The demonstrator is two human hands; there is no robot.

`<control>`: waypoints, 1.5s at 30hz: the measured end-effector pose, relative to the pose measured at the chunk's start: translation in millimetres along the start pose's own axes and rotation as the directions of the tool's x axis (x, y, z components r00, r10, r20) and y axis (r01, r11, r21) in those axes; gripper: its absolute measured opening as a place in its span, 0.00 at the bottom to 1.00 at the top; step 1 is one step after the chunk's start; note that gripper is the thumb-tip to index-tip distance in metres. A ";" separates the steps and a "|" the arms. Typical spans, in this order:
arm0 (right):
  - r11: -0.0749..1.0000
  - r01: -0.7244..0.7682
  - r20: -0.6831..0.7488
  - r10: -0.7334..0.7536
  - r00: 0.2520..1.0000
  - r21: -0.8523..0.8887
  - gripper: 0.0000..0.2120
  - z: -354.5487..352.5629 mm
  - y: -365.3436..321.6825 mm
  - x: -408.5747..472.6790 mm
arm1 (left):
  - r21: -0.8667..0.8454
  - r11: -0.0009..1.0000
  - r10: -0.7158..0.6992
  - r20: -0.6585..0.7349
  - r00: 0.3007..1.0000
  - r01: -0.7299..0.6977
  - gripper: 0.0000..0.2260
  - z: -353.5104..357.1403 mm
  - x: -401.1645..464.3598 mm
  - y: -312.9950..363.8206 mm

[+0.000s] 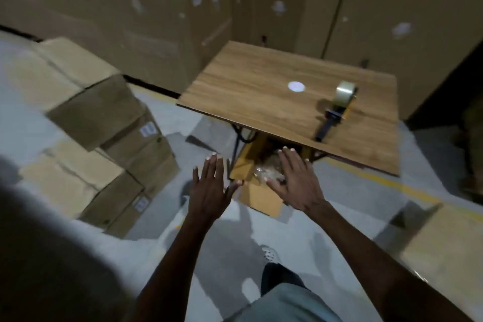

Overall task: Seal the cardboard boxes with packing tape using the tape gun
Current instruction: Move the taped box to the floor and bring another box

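Observation:
An open cardboard box sits on the floor, partly under the wooden table. Its flaps stand up and clear plastic-wrapped contents show inside. My left hand hovers with spread fingers above the box's left flap. My right hand, fingers straight, is over the box's opening; whether it touches the contents I cannot tell. Neither hand holds anything. The tape gun, with a clear tape roll and dark handle, lies on the table's right side, beyond both hands.
A stack of closed cardboard boxes stands on the floor to the left. Another box lies at the right. Tall cardboard walls rise behind the table. My foot is on the grey floor below the hands.

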State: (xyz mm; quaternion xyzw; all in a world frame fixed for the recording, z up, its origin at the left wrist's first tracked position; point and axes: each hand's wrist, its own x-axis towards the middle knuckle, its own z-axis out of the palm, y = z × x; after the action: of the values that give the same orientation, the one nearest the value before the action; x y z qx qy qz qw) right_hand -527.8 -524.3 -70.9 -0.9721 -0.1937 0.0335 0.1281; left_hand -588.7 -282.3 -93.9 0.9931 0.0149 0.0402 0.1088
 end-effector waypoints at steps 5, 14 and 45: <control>0.980 0.198 0.070 -0.200 0.977 0.033 0.48 20.1 -81.9 102.8 | 0.010 0.982 -0.188 -0.001 0.982 0.188 0.40 -16.8 30.2 -96.8; 0.910 0.405 0.103 -0.413 0.905 0.089 0.47 56.6 -222.6 309.8 | 0.020 0.881 -0.464 -0.147 0.873 0.472 0.46 -72.2 119.1 -253.9; 0.990 0.111 0.332 -0.134 0.934 0.086 0.56 132.5 -599.2 655.7 | -0.455 0.332 -0.918 0.046 0.395 0.826 0.48 -138.2 299.5 -640.5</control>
State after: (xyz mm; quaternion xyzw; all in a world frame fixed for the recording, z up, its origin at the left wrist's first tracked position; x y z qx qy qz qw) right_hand -158.5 294.1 -51.9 -0.9333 -0.2719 0.1974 0.1267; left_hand -315.2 384.0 -75.6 0.7680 0.5510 0.0863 0.3148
